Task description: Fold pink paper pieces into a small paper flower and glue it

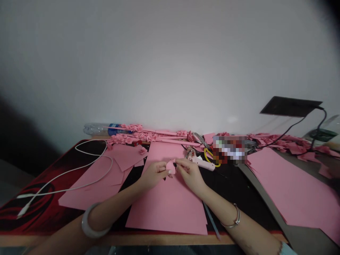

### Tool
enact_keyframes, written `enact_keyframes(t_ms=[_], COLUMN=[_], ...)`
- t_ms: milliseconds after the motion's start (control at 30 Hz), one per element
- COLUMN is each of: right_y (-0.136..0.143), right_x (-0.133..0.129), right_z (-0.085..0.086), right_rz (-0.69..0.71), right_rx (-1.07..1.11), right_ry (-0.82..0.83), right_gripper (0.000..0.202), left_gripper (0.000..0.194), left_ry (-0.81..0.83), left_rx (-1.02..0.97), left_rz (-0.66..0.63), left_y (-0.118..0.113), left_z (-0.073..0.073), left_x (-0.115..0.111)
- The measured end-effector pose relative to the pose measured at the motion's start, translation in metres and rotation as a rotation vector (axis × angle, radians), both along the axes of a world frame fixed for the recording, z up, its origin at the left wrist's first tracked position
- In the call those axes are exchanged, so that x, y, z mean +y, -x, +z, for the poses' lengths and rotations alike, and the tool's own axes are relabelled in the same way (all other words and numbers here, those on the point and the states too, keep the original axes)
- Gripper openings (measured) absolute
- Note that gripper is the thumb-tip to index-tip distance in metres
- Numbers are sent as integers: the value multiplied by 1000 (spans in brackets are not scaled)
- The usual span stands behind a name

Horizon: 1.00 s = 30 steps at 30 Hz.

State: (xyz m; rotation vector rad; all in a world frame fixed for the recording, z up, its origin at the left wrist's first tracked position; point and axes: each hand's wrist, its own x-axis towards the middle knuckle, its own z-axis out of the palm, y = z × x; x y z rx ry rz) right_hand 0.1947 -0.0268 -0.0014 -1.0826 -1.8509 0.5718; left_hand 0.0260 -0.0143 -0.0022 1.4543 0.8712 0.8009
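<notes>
Between my two hands, a small folded piece of pink paper (170, 166) is held up above a large pink sheet (170, 209). My left hand (154, 174) pinches its left and lower edge between thumb and fingers. At its right edge, my right hand (189, 174) grips the paper with thumb and fingertips closed. The large sheet lies flat on the dark and red mat, under both hands. Just behind my right hand lies a pale pink glue gun (205, 164).
More pink sheets lie left (87, 191) and right (294, 191), with a white cable (61, 190) over the left ones. Paper flowers (140, 136), a plastic bottle (99, 129) and yellow-handled scissors (208, 156) are behind. A dark panel (290, 106) stands back right; a pen (212, 221) lies near the front edge.
</notes>
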Motion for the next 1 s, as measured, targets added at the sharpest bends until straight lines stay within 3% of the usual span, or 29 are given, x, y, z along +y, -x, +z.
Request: enact_keyframes(t_ms=[200, 433, 600, 1000], right_y=[-1, -2, -2, -4], right_x=[-2, -3, -3, -1], right_z=[1, 1, 3, 7], right_rz=[7, 30, 8, 101], right_rx=[41, 43, 29, -169], right_ry=[-11, -32, -80, -212], right_gripper=[27, 32, 31, 38], left_gripper=[22, 25, 23, 33], left_ry=[26, 276, 330, 414], left_rx=[-21, -265, -356, -320], left_rz=[-10, -67, -4, 69], left_y=[2, 1, 0, 0], left_z=[-2, -7, -9, 0], left_x=[2, 1, 2, -1])
